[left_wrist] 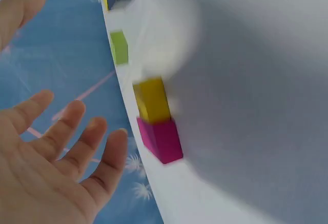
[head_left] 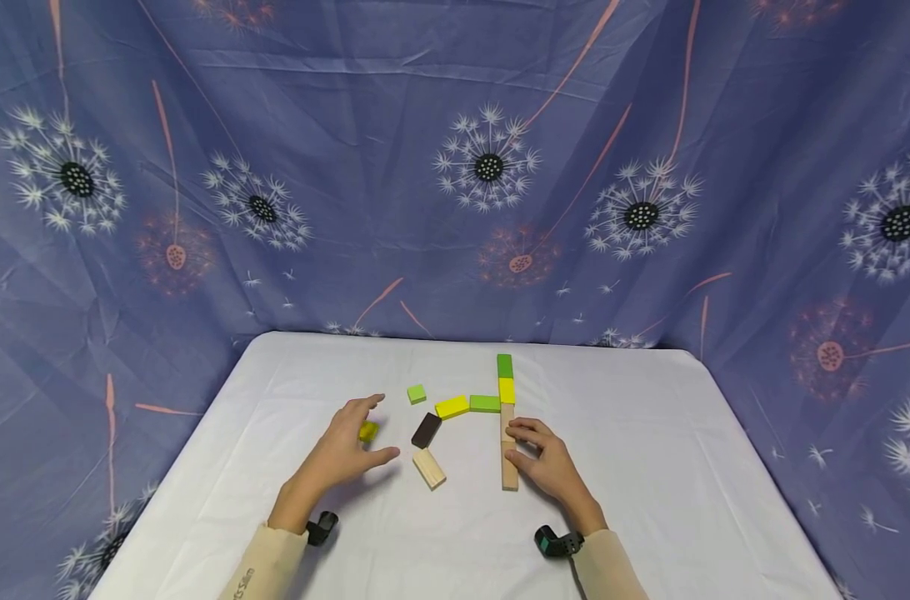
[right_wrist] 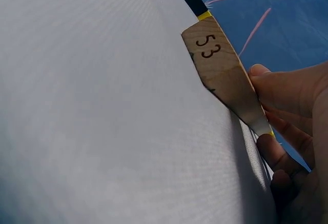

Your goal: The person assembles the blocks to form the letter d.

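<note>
My left hand [head_left: 342, 450] is held with its thumb and fingers spread apart, holding nothing. Beside it on the table lie a yellow block [left_wrist: 152, 101] and a magenta block [left_wrist: 167, 141], end to end; the head view shows only the yellow one, partly behind the hand. My right hand [head_left: 548, 467] has its thumb and fingertips on a plain wooden block [head_left: 509, 475] at the near end of a straight row. Up close, this wooden block [right_wrist: 220, 70] bears the number 53. Farther along that row come another wooden block [head_left: 507, 412], a yellow block [head_left: 507, 390] and a green block [head_left: 504, 366].
From the row a curved line runs left: a green block [head_left: 485, 404], a yellow block [head_left: 452, 407], a dark brown block [head_left: 427, 431] and a wooden block [head_left: 428, 468]. A small light green block [head_left: 417, 394] stands apart. White cloth [head_left: 612, 392] covers the table before a dandelion-print curtain [head_left: 395, 167].
</note>
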### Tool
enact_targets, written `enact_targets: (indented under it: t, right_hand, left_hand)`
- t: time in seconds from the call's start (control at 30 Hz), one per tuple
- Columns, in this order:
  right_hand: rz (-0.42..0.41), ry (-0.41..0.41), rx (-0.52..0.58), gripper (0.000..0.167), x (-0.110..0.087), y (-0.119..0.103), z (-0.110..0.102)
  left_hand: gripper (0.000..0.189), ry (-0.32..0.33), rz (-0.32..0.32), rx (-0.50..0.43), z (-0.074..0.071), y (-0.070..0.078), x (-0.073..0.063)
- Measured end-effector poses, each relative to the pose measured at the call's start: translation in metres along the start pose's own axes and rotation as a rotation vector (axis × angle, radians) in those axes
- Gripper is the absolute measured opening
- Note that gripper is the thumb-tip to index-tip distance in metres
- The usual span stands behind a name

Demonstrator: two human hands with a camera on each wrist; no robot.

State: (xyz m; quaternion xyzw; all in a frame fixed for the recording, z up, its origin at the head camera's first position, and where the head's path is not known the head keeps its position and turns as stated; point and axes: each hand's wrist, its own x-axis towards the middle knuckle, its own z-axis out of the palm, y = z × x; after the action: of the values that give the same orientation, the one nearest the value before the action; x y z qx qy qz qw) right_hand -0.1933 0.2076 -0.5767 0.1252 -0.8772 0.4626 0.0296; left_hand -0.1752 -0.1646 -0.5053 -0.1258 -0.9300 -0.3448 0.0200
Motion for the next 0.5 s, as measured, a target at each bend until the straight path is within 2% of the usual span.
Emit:
enact_targets:
  t: [0.23,0.37,0.5]
  right_hand:
    - [-0.001,-0.009,0.019,0.038,0.0,-0.002,-0.001]
    - [-0.005,-0.006,0.007,0.038,0.0,-0.002,-0.001]
    - [-0.005,-0.008,0.002,0.037,0.0,-0.002,-0.002]
  left_hand:
    - [0.094,-0.048,-0.037,-0.015,-0.015,-0.028,0.008]
    - [0.097,-0.091,-0.059,-0.06,-0.019,-0.046,0.014]
    - [0.098,-0.136,-0.082,-0.08,-0.022,-0.057,0.018]
